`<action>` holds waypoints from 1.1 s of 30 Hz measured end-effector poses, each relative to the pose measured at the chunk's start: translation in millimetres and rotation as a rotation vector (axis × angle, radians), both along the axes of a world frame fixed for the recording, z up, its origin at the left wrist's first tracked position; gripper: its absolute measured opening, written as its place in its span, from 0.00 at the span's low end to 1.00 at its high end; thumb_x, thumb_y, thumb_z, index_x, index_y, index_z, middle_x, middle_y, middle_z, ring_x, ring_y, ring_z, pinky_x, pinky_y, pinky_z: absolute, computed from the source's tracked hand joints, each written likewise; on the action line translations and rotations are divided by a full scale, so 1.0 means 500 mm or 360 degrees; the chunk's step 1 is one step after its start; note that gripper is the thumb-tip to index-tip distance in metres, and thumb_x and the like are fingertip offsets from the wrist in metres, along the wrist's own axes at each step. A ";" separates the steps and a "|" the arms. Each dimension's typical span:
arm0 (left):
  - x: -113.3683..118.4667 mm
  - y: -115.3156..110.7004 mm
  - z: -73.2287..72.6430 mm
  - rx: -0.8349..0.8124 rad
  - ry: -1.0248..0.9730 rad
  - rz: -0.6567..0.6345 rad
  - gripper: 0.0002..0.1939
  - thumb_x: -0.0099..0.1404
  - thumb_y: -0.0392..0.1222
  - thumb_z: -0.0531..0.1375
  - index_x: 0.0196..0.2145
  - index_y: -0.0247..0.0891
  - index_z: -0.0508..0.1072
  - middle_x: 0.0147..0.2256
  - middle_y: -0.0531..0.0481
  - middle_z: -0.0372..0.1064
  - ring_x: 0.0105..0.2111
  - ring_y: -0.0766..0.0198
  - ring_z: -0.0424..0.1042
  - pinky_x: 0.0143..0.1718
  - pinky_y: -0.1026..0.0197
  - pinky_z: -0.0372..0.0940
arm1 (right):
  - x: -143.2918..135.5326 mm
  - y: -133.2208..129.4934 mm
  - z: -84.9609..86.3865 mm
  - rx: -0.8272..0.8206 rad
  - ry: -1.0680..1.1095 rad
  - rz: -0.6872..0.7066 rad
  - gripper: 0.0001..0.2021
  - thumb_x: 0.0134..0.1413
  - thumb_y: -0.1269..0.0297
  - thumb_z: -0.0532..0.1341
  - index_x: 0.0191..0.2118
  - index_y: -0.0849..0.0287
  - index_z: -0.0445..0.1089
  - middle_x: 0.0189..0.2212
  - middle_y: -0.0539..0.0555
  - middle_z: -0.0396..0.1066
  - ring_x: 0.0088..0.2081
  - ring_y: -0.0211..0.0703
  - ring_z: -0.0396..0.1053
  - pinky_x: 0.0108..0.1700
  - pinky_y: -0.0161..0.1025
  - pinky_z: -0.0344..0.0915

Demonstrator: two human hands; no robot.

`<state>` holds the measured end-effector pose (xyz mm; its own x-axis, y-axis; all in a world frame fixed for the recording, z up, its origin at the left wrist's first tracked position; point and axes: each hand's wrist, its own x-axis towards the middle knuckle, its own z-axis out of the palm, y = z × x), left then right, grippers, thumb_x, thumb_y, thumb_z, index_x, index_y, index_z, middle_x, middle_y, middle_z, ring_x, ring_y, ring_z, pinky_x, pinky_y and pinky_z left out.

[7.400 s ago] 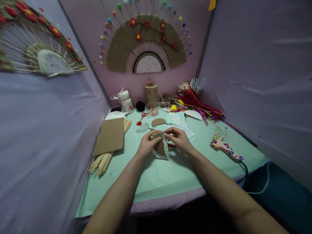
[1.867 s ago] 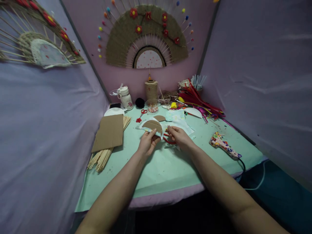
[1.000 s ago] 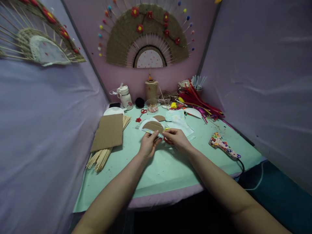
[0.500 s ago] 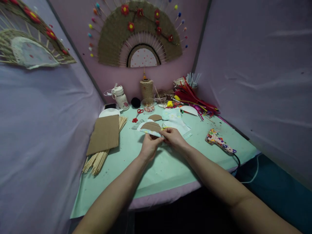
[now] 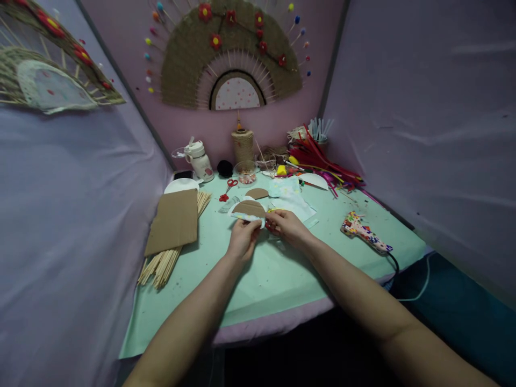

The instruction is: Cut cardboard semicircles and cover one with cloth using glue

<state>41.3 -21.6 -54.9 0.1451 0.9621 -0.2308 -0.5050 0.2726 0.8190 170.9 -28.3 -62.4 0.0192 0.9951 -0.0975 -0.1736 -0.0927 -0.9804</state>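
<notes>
A cardboard half-circle [image 5: 249, 208] with pale flowered cloth along its straight lower edge lies in front of me at mid-table. My left hand [image 5: 243, 238] is closed on the cloth-edged half-circle, pinching it near the lower right part of its edge. Just beyond its right corner, my right hand [image 5: 285, 226] has its fingers pressed together; a bit of red shows under them, too small to make out. Pale cloth [image 5: 291, 205] is spread behind my right hand. Behind the held piece lies a smaller brown half-circle [image 5: 257, 193].
Cardboard [image 5: 172, 221] rests on wooden sticks [image 5: 167, 267] at the left. Red-handled scissors [image 5: 231, 184], a bead bowl [image 5: 245, 173], twine [image 5: 242, 145] and a white bottle [image 5: 199, 161] stand or lie behind. A patterned glue gun [image 5: 365, 234] with a cord lies at the right.
My left hand has shifted slightly left, away from my right fingertips, leaving a gap between the hands. Red now shows by my right fingers.
</notes>
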 end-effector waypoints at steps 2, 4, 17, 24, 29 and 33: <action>-0.002 0.002 0.003 -0.0014 -0.0035 0.0015 0.16 0.41 0.30 0.69 0.28 0.36 0.67 0.26 0.55 0.70 0.27 0.71 0.68 0.33 0.67 0.63 | 0.001 -0.001 0.001 0.0023 0.0009 0.0015 0.17 0.41 0.52 0.67 0.21 0.59 0.63 0.15 0.44 0.59 0.18 0.30 0.53 0.21 0.31 0.49; -0.004 0.003 0.006 -0.0030 -0.0099 0.0017 0.16 0.43 0.31 0.69 0.29 0.36 0.68 0.26 0.55 0.70 0.27 0.71 0.69 0.33 0.67 0.65 | 0.002 -0.002 0.000 0.0027 0.0019 0.0011 0.17 0.40 0.52 0.68 0.22 0.59 0.64 0.14 0.43 0.58 0.17 0.30 0.52 0.20 0.31 0.47; -0.041 0.024 0.017 0.0126 -0.0108 -0.0006 0.17 0.47 0.42 0.71 0.33 0.35 0.72 0.28 0.52 0.75 0.27 0.67 0.74 0.34 0.63 0.69 | 0.109 -0.061 0.043 0.0499 -0.1057 -0.0262 0.14 0.52 0.53 0.60 0.38 0.58 0.73 0.34 0.55 0.74 0.34 0.44 0.69 0.37 0.39 0.63; -0.040 0.023 0.030 0.0153 -0.0119 0.0072 0.16 0.44 0.37 0.72 0.32 0.33 0.74 0.29 0.50 0.76 0.29 0.66 0.75 0.35 0.64 0.70 | 0.320 -0.163 0.011 0.0027 -0.2369 -0.0705 0.19 0.50 0.57 0.62 0.45 0.65 0.72 0.41 0.66 0.72 0.44 0.56 0.68 0.46 0.46 0.62; -0.041 0.030 0.027 0.0125 -0.0110 0.0096 0.15 0.45 0.33 0.71 0.32 0.34 0.74 0.29 0.51 0.76 0.28 0.67 0.75 0.34 0.65 0.71 | 0.365 -0.181 -0.014 -0.0414 -0.2532 -0.0541 0.26 0.50 0.50 0.63 0.50 0.66 0.69 0.41 0.67 0.71 0.44 0.57 0.69 0.45 0.44 0.61; -0.044 0.032 0.032 0.0120 -0.0144 0.0146 0.13 0.46 0.33 0.70 0.31 0.35 0.73 0.28 0.52 0.76 0.27 0.68 0.75 0.34 0.65 0.71 | 0.377 -0.186 -0.026 -0.0453 -0.2540 -0.0586 0.34 0.43 0.48 0.67 0.52 0.68 0.67 0.45 0.69 0.68 0.45 0.60 0.68 0.44 0.45 0.62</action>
<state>19.5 -5.8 -39.1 0.0724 0.9864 -0.1474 -0.5976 0.1613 0.7854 359.5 -121.3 -75.4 0.4858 0.8700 0.0843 0.8701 -0.4721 -0.1415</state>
